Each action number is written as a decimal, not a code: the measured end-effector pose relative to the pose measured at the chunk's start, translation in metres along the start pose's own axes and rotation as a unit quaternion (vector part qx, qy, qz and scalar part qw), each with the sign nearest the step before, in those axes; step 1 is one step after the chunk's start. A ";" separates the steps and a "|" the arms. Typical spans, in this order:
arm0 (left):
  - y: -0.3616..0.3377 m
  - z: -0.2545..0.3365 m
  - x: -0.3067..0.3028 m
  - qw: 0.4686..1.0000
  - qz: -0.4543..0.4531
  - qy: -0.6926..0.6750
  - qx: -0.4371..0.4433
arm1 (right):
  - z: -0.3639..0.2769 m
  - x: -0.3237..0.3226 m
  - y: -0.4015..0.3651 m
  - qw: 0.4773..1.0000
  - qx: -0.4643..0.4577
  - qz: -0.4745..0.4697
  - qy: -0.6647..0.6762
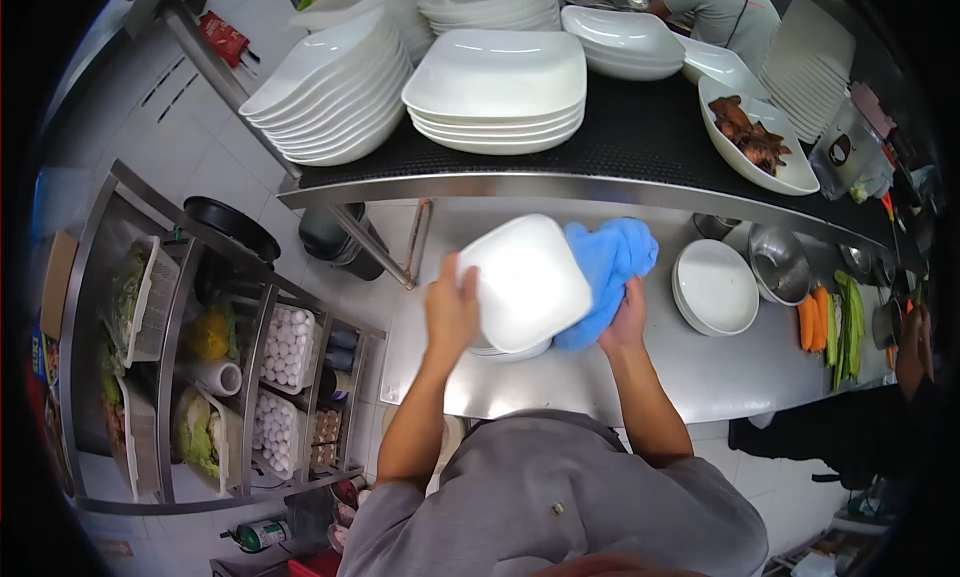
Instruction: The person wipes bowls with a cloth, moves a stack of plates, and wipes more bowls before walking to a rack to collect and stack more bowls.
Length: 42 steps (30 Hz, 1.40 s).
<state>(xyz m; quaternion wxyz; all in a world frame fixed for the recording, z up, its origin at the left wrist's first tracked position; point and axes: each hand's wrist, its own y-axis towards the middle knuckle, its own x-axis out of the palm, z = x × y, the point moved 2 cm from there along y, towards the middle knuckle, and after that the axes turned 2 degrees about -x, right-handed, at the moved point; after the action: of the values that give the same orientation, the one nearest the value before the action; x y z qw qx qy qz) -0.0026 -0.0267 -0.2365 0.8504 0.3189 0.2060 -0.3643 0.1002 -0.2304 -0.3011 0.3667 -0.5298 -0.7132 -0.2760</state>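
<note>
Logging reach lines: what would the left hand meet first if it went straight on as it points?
Probably the shelf edge above the counter; the left hand, holding the plate, might pass under it, depth unclear.

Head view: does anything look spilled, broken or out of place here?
Nothing stands out. The left hand tilts a white square plate, the right hand presses a blue cloth to it; the steel counter shows no spill.

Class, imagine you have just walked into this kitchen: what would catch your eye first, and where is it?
The bright blue cloth in the right hand stands out, pressed against the white square plate that the left hand holds above the steel counter. Above, on the dark shelf, stacks of white plates crowd together. At the counter's right end lie orange carrots.
</note>
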 end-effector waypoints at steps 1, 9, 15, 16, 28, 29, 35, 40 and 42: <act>0.000 0.002 0.013 1.000 0.002 -0.018 0.020 | -0.001 0.005 -0.003 0.999 0.040 -0.005 0.032; 0.009 0.036 0.038 0.984 -0.119 -0.120 0.062 | -0.023 0.011 -0.001 0.969 0.181 -0.121 0.120; 0.008 0.082 0.005 0.991 -0.114 -0.054 0.048 | -0.008 -0.006 -0.040 0.967 0.218 -0.110 0.065; 0.011 0.084 -0.007 0.995 -0.058 -0.052 0.068 | -0.007 -0.010 -0.048 0.936 0.315 -0.059 0.147; 0.079 0.161 -0.131 0.943 0.089 -0.321 0.028 | -0.053 -0.006 -0.077 0.933 0.348 -0.094 0.003; 0.092 0.156 -0.135 0.956 0.029 -0.291 0.016 | -0.052 -0.005 -0.079 0.908 0.406 -0.051 0.091; 0.118 0.163 -0.127 0.957 -0.087 -0.254 -0.106 | -0.050 -0.021 -0.074 0.883 0.427 -0.144 0.129; 0.133 0.158 -0.113 0.972 -0.090 -0.193 -0.101 | -0.053 -0.031 -0.070 0.900 0.413 -0.104 0.097; 0.133 0.155 -0.110 0.977 -0.092 -0.163 -0.099 | -0.051 -0.028 -0.068 0.901 0.409 -0.109 0.094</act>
<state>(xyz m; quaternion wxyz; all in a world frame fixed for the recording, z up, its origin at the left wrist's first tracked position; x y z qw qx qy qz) 0.0440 -0.0101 -0.0103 0.8627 0.1492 0.1285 -0.4657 0.0520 -0.3055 -0.2951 0.5839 -0.2240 -0.7789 -0.0466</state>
